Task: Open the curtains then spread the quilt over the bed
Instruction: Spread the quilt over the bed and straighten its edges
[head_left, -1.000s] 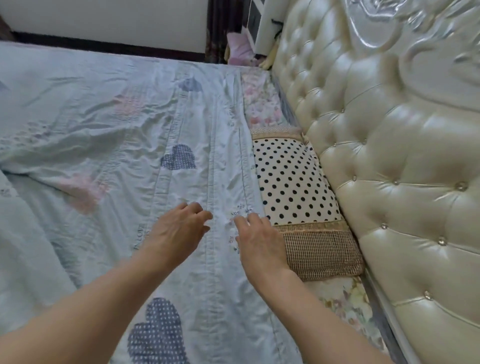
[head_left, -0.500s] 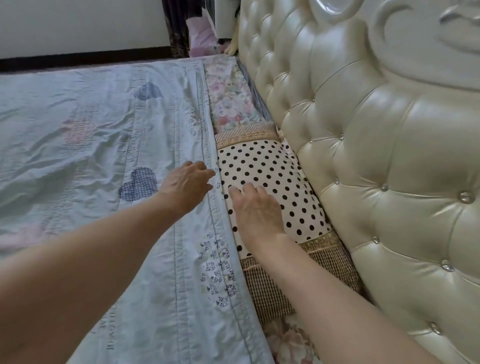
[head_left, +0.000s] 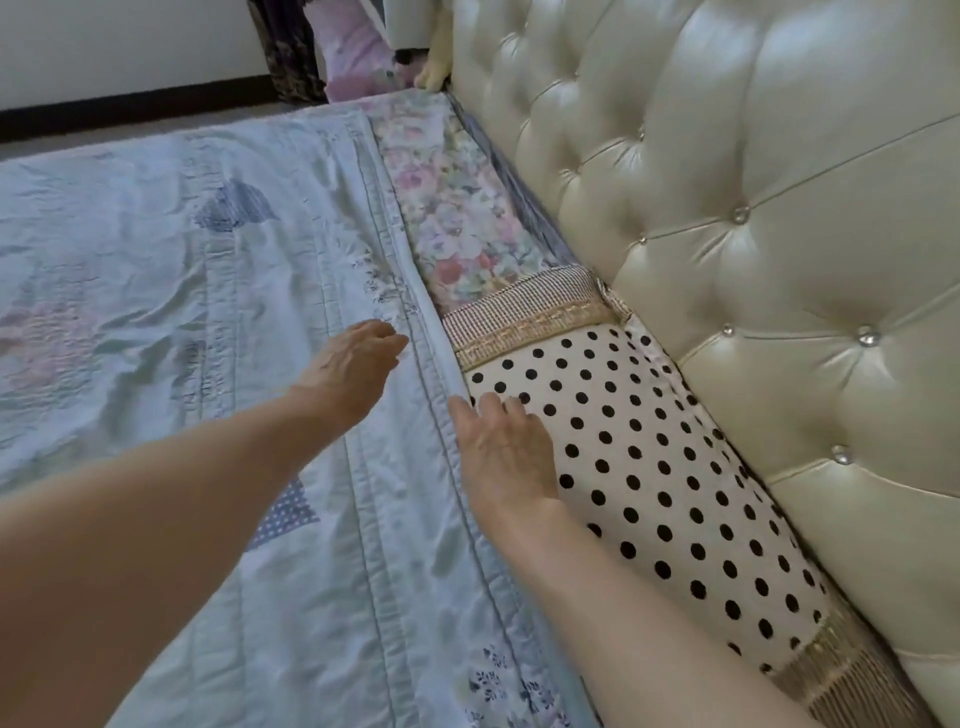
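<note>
The bed (head_left: 457, 208) filled nearly the whole view as I watched, its tufted cream headboard (head_left: 753, 234) running down the right side and the pale blue quilt (head_left: 182, 312) lying across most of the mattress, its stitched top edge ending just short of the pillows. A strip of floral sheet showed bare between that edge and the headboard, and nearer to me a polka-dot pillow (head_left: 649, 467) lay wedged against the headboard's base. I judged the quilt largely spread, with the step in hand being to square and smooth its top hem. My left hand (head_left: 353, 364) lay flat on the quilt, fingers loosely together and extended, gripping nothing. My right hand (head_left: 506, 452) rested palm down with fingers apart, straddling the hem and the near side of the pillow, also holding nothing. To do this well, I reckoned, both palms should press lightly and sweep outward along the hem, so the seam runs straight beside the pillow and does not ride up over it; the creases at the left would want the same treatment. No container was in view, so there was nothing of that kind to report. Whether the curtains were open I could not tell from there.
</note>
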